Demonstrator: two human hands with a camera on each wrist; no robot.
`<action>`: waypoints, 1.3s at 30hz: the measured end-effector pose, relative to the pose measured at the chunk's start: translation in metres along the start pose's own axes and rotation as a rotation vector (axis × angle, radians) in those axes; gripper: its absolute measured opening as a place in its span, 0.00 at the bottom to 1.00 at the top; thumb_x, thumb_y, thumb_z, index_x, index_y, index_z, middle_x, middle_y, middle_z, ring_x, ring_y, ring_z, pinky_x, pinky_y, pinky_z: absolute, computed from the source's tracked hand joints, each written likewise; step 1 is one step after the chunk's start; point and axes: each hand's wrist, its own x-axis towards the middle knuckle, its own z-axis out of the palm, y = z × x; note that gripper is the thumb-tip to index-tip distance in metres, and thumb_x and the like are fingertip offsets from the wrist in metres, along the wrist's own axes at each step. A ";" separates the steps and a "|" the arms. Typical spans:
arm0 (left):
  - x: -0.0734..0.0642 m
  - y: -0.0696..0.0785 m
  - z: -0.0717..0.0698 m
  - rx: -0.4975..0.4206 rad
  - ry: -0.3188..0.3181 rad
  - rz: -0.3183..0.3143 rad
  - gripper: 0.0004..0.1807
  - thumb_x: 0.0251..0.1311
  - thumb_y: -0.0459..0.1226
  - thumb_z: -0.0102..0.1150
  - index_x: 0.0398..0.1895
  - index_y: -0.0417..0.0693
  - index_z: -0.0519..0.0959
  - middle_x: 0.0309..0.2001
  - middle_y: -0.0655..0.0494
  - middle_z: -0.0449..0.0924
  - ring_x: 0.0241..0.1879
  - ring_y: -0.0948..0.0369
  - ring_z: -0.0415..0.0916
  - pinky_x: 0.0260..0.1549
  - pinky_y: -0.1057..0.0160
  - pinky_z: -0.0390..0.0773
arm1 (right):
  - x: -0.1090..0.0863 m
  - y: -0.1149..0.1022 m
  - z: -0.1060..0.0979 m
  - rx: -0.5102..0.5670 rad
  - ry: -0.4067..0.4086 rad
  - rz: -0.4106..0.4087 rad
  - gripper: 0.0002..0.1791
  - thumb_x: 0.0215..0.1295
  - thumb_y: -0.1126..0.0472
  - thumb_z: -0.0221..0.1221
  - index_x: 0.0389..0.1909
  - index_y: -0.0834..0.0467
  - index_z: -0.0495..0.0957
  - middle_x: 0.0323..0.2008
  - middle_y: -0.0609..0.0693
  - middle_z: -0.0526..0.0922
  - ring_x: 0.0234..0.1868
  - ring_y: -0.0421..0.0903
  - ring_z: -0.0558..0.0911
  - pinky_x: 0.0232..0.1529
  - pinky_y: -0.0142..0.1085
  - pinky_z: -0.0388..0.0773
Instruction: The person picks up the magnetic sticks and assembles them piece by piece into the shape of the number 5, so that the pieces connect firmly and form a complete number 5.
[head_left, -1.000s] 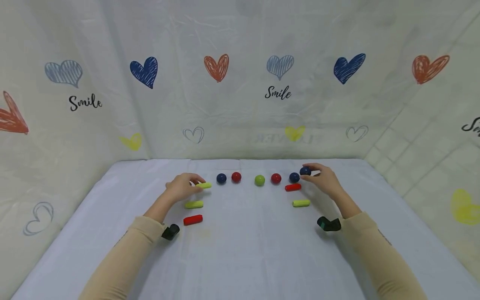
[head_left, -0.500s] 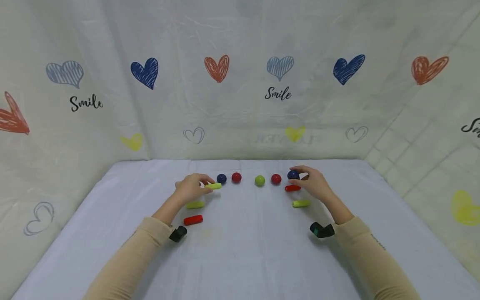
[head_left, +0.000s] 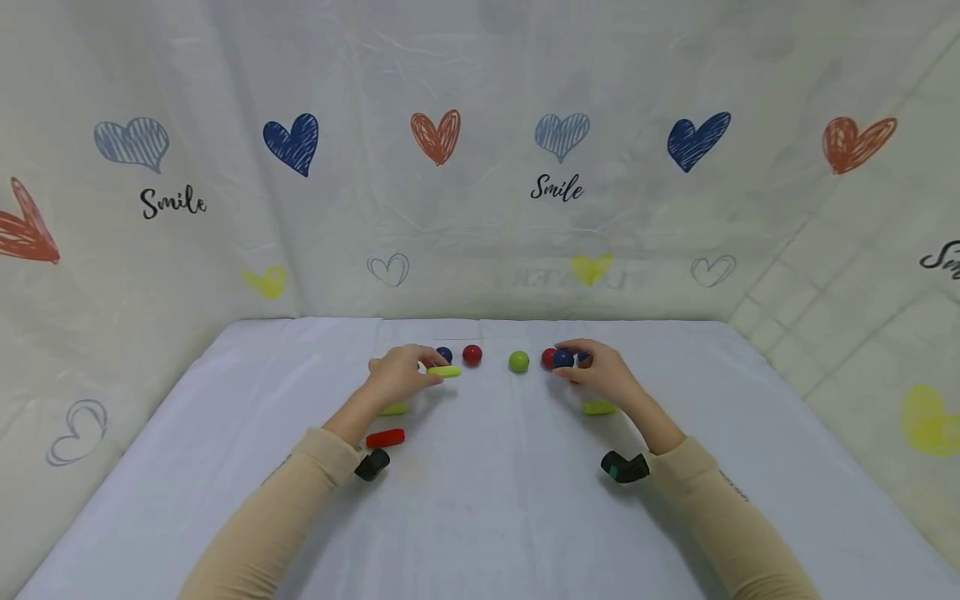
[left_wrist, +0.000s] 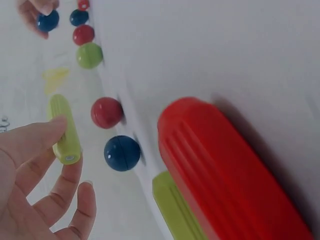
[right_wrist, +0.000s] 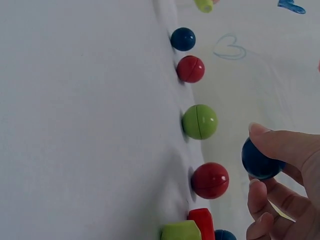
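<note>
In the head view my left hand [head_left: 401, 375] pinches a short yellow-green ridged stick [head_left: 446, 372] above the table; the left wrist view shows the thumb across its side. My right hand [head_left: 609, 377] holds a blue ball [right_wrist: 261, 159] between thumb and fingers, raised off the table. Behind the left fingers sits another blue ball [head_left: 444, 354], with a red ball [head_left: 472, 355] beside it. A green ball [head_left: 518, 361] lies between the hands. Close to the held ball is a second red ball [head_left: 548, 357]. One more blue ball [right_wrist: 225, 235] is partly hidden by the right hand in the head view.
Below the left hand lie a yellow-green stick [head_left: 393, 409] and a red stick [head_left: 386, 437]. Near the right wrist is another yellow-green stick [head_left: 599, 407], beside a red stick [right_wrist: 201, 223] mostly covered in the head view. A printed cloth [head_left: 480, 208] hangs behind the table.
Both hands have moved inward: the left carries its yellow-green stick rightward, the right brings its blue ball leftward past the blue ball on the table. The things on the table stay put.
</note>
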 end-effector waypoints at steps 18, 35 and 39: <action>0.013 0.023 0.019 0.013 -0.005 0.033 0.12 0.64 0.40 0.70 0.49 0.57 0.87 0.40 0.59 0.81 0.44 0.56 0.75 0.56 0.34 0.59 | 0.003 -0.011 0.024 -0.047 -0.042 -0.057 0.25 0.65 0.60 0.70 0.62 0.63 0.80 0.49 0.58 0.81 0.37 0.49 0.79 0.39 0.40 0.75; 0.028 0.034 0.033 -0.001 -0.034 0.011 0.14 0.62 0.38 0.71 0.51 0.55 0.88 0.42 0.59 0.83 0.48 0.57 0.77 0.53 0.37 0.62 | 0.005 -0.016 0.038 -0.152 -0.080 -0.089 0.24 0.63 0.58 0.72 0.59 0.61 0.82 0.53 0.60 0.85 0.35 0.47 0.78 0.38 0.39 0.75; 0.031 0.035 0.037 -0.004 -0.053 0.006 0.14 0.62 0.39 0.71 0.51 0.55 0.88 0.42 0.58 0.83 0.48 0.56 0.77 0.53 0.37 0.62 | 0.006 -0.020 0.040 -0.182 -0.091 -0.108 0.24 0.63 0.56 0.72 0.58 0.60 0.83 0.51 0.59 0.85 0.36 0.47 0.79 0.38 0.39 0.77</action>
